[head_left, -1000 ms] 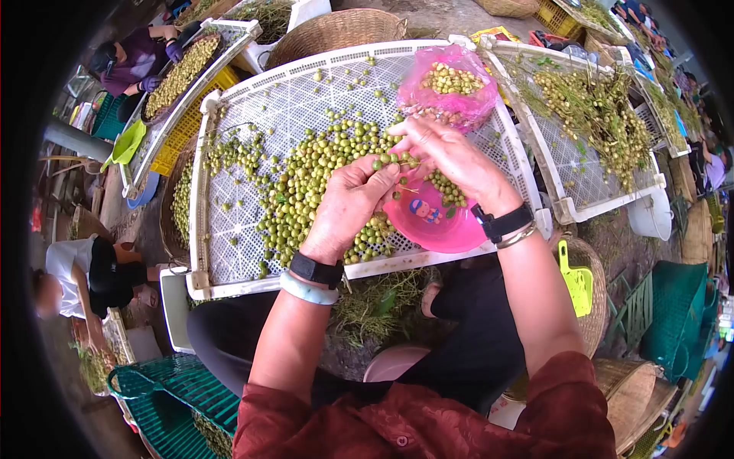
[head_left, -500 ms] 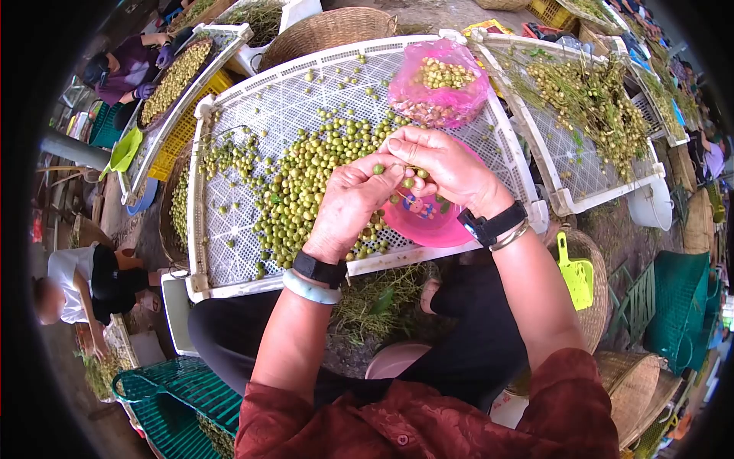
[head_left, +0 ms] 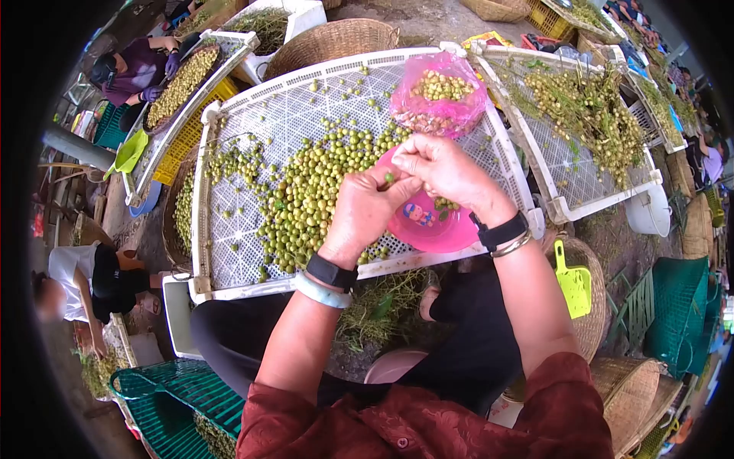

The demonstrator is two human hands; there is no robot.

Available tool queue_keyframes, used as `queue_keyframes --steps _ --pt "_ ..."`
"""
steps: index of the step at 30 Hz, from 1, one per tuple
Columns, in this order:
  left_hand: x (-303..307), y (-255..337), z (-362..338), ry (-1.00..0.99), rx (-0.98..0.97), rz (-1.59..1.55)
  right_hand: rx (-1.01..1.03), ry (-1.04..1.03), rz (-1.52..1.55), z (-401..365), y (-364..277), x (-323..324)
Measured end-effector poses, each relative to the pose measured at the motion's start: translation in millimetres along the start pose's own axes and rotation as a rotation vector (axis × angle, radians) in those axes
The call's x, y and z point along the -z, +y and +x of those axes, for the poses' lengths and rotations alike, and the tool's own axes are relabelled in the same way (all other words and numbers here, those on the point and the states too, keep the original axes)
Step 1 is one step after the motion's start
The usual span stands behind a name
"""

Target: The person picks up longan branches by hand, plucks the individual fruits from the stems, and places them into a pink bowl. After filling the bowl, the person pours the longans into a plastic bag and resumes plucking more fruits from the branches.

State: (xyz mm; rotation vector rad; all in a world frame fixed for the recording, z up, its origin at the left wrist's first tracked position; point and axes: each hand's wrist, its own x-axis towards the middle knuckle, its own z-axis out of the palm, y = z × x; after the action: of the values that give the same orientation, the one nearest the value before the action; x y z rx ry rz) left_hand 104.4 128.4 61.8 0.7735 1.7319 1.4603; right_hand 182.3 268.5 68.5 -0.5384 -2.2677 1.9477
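Place: a produce-sorting workplace (shed or yard, the view is not settling which)
Mesh tray (head_left: 283,107): green fruit (head_left: 310,183) is covering much of it
Wicker basket (head_left: 336,42): is standing beyond the mesh tray
Co-worker (head_left: 138,69): is reaching to a fruit-heaped round tray (head_left: 180,88)

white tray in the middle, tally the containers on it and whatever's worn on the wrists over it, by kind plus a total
pink bowl: 1
pink plastic bag: 1
black wristbands: 2
pale bangle: 1
gold-coloured bangle: 1
total: 6
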Motion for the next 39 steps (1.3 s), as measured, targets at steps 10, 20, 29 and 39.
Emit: queue_keyframes --steps 10,20,29,39 --pt "0.5 -6.0 3.6 -0.043 -0.211 -0.159 -0.131 -0.096 0.384 -2.1 -0.4 6.4" --pt "8.5 -4.1 -0.3 0.100 -0.242 0.046 0.030 -0.163 0.387 -6.2 -1.8 8.3" --pt "11.2 -4.9 0.0 0.150 -0.292 0.146 0.070 -0.093 0.245 -10.7 -9.2 -2.1" --pt "17.6 2.6 3.4 -0.025 -0.235 -0.094 0.064 -0.082 0.482 -8.7 -8.9 3.3"
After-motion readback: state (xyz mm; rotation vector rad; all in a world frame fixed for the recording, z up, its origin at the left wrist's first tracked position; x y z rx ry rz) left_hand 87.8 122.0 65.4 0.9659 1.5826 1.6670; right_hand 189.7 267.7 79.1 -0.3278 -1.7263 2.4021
